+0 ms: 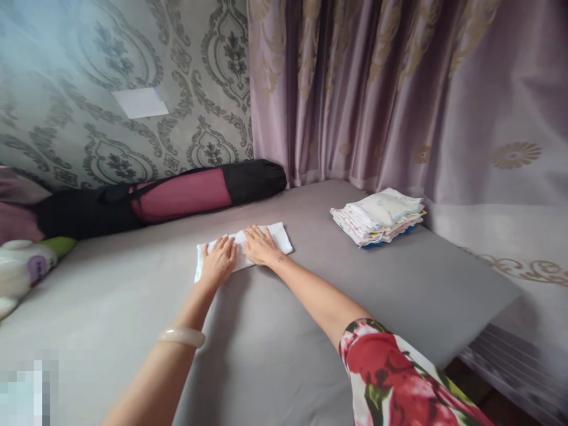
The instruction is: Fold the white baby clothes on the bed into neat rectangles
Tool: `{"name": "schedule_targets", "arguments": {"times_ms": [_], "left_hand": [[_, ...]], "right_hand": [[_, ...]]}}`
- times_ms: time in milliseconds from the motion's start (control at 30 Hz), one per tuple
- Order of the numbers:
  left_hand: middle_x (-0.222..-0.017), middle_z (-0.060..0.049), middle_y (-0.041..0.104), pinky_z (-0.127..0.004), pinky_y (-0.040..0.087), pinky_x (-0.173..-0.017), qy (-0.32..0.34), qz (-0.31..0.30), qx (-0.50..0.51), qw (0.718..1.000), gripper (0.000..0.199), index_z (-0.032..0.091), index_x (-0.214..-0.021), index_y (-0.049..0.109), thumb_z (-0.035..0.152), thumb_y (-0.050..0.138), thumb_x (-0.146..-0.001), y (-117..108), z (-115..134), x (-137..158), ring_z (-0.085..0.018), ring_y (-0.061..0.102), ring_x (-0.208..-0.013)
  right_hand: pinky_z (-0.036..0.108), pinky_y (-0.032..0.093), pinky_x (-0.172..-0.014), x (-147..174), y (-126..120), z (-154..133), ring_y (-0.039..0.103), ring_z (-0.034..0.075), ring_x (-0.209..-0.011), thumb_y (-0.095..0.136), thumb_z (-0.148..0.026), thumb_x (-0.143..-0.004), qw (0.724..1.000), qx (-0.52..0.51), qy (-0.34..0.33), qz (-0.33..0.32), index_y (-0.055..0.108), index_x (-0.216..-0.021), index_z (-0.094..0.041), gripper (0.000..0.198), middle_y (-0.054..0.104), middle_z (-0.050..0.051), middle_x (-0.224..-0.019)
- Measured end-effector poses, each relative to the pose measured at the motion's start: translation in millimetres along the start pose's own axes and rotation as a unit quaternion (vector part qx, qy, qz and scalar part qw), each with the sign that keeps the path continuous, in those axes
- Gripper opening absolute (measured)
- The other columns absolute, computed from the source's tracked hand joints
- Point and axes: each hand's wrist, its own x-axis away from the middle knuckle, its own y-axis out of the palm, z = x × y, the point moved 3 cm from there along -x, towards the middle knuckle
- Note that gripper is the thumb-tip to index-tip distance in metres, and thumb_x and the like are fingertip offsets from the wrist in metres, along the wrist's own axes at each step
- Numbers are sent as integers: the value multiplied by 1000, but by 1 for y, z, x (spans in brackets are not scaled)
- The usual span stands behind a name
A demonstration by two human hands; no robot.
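A white cloth [281, 235], folded into a long strip, lies on the grey bed sheet [284, 343]. My left hand [219, 259] rests flat on its left half, fingers stretched out. On the middle of the strip, my right hand [261, 245] also presses flat with the fingers extended. Both palms cover part of the fabric, so its centre is partly hidden. Off to the right sits a stack of folded cloths [377, 216], mostly white with some coloured edges, apart from both hands.
Along the wall lies a long black and dark pink bag [181, 195]. A white plush toy [20, 269] is at the left edge. Purple curtains [337, 89] hang behind the stack. The bed's edge [483, 325] drops off at the right.
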Motion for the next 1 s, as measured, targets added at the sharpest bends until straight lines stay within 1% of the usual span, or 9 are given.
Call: {"name": "schedule_targets", "arguments": {"times_ms": [100, 200, 267, 400, 500, 700, 867, 1000], "left_hand": [[-146, -11, 49, -54, 22, -116, -18, -13, 33, 999, 47, 20, -137, 49, 29, 26, -97, 14, 12, -7, -24, 38, -140], [-148, -10, 47, -52, 26, -115, -10, -30, 48, 998, 48, 21, -139, 48, 29, 26, -97, 27, 12, -5, -24, 36, -141], [-148, -9, 46, -50, 28, -115, -3, -30, 46, 998, 49, 21, -139, 48, 29, 25, -97, 32, 10, -1, -24, 36, -141], [-148, -9, 47, -49, 30, -114, -6, -22, 30, 999, 50, 21, -140, 48, 30, 25, -97, 33, 9, 2, -24, 37, -140], [-149, -9, 46, -49, 30, -114, -3, -29, 25, 999, 50, 21, -140, 47, 30, 25, -97, 32, 11, 2, -24, 37, -141], [-151, -10, 42, -49, 28, -116, -8, -44, 24, 999, 51, 17, -142, 45, 31, 23, -98, 31, 12, 1, -24, 34, -142], [-151, -10, 42, -50, 29, -115, -5, -40, 24, 999, 51, 18, -142, 45, 29, 24, -98, 29, 13, 1, -25, 34, -142], [-152, -9, 41, -49, 27, -116, -10, -48, 28, 998, 52, 17, -143, 43, 30, 21, -99, 30, 13, 1, -24, 32, -143]], "right_hand": [[44, 9, -120, -1, 11, -11, 21, 21, -146, 26, -27, -98, 1000, -2, -24, 3, 38, -147, -11, 52, 35, 8, -156], [42, 12, -120, 0, 19, -7, 23, 19, -145, 28, -29, -99, 1000, -7, -20, 13, 40, -146, -14, 51, 35, 6, -156], [42, 14, -120, 1, 22, -3, 24, 19, -145, 29, -30, -99, 999, -10, -20, 24, 40, -146, -15, 51, 37, 6, -155], [44, 16, -119, 2, 22, -2, 27, 21, -144, 28, -29, -99, 999, -15, -25, 30, 40, -146, -13, 52, 38, 7, -154], [45, 16, -119, 2, 22, -2, 28, 21, -143, 28, -29, -99, 999, -16, -26, 32, 40, -146, -13, 52, 38, 7, -154], [43, 15, -119, 1, 23, -1, 27, 21, -144, 27, -30, -99, 999, -12, -24, 26, 40, -146, -14, 52, 38, 7, -154], [42, 14, -119, 0, 22, -1, 26, 19, -144, 27, -30, -99, 1000, -5, -20, 17, 41, -146, -16, 51, 37, 5, -155], [41, 13, -119, 0, 23, -2, 25, 18, -145, 27, -30, -98, 1000, -8, -15, 11, 40, -146, -17, 51, 36, 5, -155]]}}
